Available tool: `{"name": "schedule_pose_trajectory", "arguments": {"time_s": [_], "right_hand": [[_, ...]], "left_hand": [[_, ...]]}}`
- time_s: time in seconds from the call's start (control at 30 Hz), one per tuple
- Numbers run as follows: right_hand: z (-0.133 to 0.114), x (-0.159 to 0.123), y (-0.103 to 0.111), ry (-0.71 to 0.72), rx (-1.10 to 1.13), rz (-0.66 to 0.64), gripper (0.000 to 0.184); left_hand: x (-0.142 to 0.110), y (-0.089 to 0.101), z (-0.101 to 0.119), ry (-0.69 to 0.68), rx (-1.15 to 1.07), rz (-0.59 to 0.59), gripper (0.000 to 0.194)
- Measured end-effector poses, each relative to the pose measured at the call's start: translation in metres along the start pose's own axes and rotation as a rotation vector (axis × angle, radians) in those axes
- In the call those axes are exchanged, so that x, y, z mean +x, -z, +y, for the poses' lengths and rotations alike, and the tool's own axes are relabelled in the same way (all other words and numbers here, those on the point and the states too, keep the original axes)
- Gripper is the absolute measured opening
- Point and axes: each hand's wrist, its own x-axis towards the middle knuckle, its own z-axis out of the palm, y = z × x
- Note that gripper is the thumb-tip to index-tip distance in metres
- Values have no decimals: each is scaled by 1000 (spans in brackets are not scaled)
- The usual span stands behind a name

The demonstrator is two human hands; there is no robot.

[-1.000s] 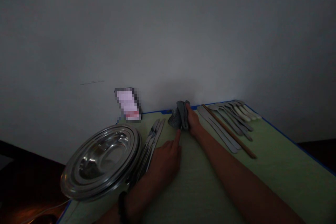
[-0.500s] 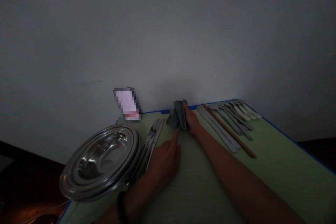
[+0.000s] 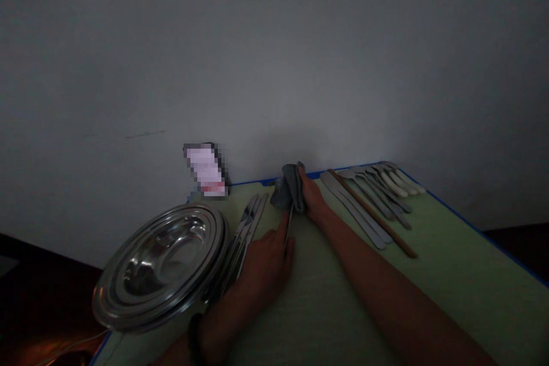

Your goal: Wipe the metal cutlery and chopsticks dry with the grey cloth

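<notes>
My right hand (image 3: 312, 199) is closed round a grey cloth (image 3: 288, 192) near the far edge of the table, wrapped over the tip of a thin metal utensil (image 3: 289, 223). My left hand (image 3: 266, 266) rests on the green mat (image 3: 450, 274) just behind it, fingers curled and forefinger stretched along the utensil's handle, pinning it. What kind of utensil it is stays hidden by cloth and hand.
A stack of shiny steel plates (image 3: 160, 263) sits at the left table edge. Beside it lie several knives (image 3: 244, 231). To the right lie more knives (image 3: 354, 209), a wooden stick (image 3: 373, 214) and several spoons (image 3: 390, 183). A blurred box (image 3: 206, 170) leans on the wall.
The cloth in my right hand has slid slightly along the utensil, exposing more of its shaft. My left hand has stayed in place.
</notes>
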Motion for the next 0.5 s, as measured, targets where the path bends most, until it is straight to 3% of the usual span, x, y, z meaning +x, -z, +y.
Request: {"name": "schedule_pose_trajectory", "arguments": {"time_s": [0.5], "right_hand": [[1, 3, 1, 10, 10, 24, 54]], "left_hand": [[0, 6, 2, 34, -87, 1, 48]]}}
